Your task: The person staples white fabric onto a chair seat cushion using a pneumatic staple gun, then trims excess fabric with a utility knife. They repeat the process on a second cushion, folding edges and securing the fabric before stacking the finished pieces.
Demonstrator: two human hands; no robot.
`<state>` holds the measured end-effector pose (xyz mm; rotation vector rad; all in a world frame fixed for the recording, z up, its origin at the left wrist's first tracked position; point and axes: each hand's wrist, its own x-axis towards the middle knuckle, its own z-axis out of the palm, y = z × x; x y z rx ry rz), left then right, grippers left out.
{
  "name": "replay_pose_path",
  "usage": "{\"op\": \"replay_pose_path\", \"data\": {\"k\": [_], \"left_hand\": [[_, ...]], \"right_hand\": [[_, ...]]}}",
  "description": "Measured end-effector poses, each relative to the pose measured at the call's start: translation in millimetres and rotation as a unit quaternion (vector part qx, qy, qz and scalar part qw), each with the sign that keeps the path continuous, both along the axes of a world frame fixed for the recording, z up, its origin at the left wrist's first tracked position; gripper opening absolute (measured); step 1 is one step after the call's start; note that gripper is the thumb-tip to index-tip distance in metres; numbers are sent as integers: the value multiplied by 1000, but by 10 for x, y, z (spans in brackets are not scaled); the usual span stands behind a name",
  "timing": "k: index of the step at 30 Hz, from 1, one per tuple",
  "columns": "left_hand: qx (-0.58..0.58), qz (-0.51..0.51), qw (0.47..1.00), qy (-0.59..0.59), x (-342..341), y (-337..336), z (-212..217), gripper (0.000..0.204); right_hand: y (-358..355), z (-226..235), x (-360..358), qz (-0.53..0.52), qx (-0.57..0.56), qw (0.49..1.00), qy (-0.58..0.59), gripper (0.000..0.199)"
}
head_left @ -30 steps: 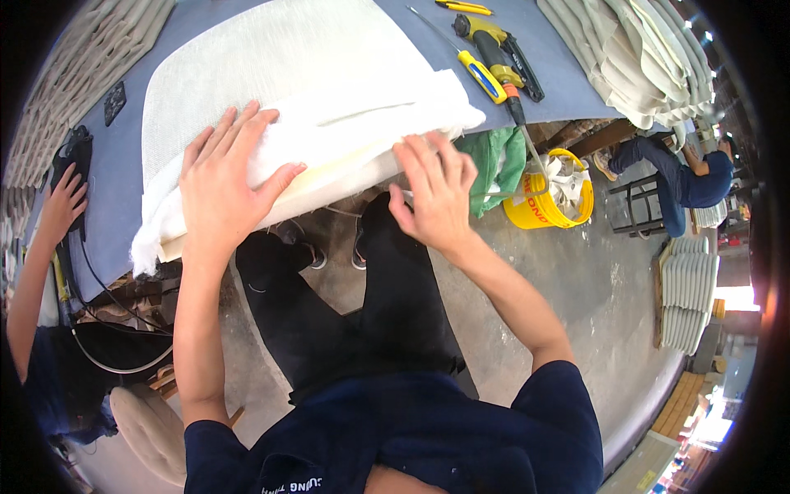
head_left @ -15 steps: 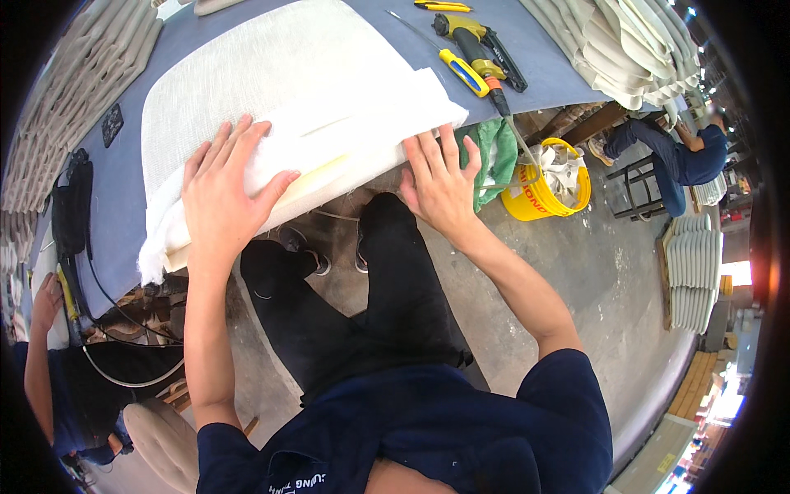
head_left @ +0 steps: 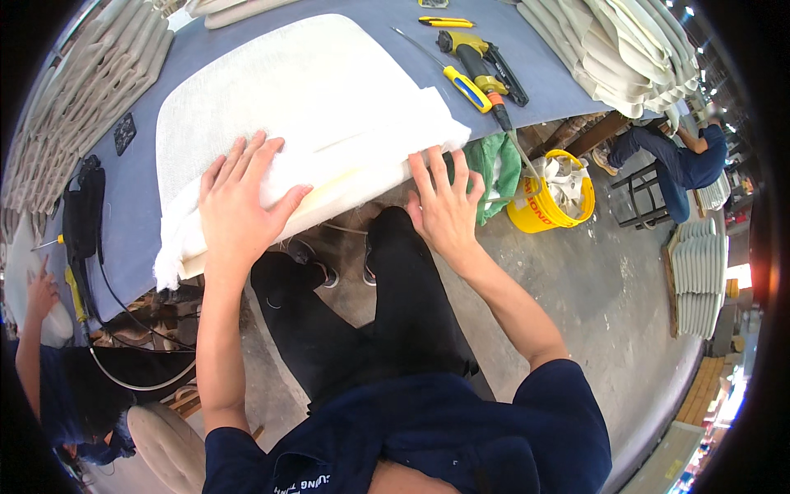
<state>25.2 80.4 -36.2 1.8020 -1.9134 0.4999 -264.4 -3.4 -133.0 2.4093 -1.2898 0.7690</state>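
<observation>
A cushion panel covered in off-white fabric (head_left: 288,90) lies on the blue-grey table in front of me. White padding (head_left: 362,140) shows along its near side, with frayed edges at the left and right corners. My left hand (head_left: 247,193) rests on the panel's near left part, fingers spread and thumb pointing right. At the near right edge, my right hand (head_left: 446,198) lays its fingertips on the padding, its fingers apart. Neither hand grips anything.
Right of the panel lie a yellow-blue screwdriver (head_left: 467,88), a staple gun (head_left: 481,70) with a hose and a yellow cutter (head_left: 446,22). A yellow bucket (head_left: 543,210) stands on the floor. Stacked panels (head_left: 82,107) line the left. Co-workers sit left and right.
The scene sits slightly lower and further right in the picture. Both hands stay on the panel in nearly the same places. A co-worker's hand at the left has shifted.
</observation>
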Motion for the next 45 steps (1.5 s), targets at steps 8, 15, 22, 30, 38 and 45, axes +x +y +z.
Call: {"op": "replay_pose_path", "data": {"k": [8, 15, 22, 30, 38, 45], "left_hand": [[16, 10, 1000, -13, -60, 91, -20, 63], [70, -38, 996, 25, -299, -53, 283, 43], [250, -274, 928, 15, -595, -1306, 455, 46], [239, -289, 927, -32, -471, -1441, 166, 49], [209, -278, 936, -51, -390, -1422, 162, 48], [211, -285, 932, -79, -129, -1214, 148, 54]], "right_hand": [[25, 343, -126, 117, 223, 928, -273, 44], [-380, 916, -333, -34, 199, 916, -347, 45], [-654, 674, -220, 11, 280, 903, -326, 56], [492, 5, -583, 64, 416, 799, -429, 22], [-36, 986, 219, -13, 318, 910, -267, 32], [281, 377, 484, 61, 358, 855, -372, 42]]}}
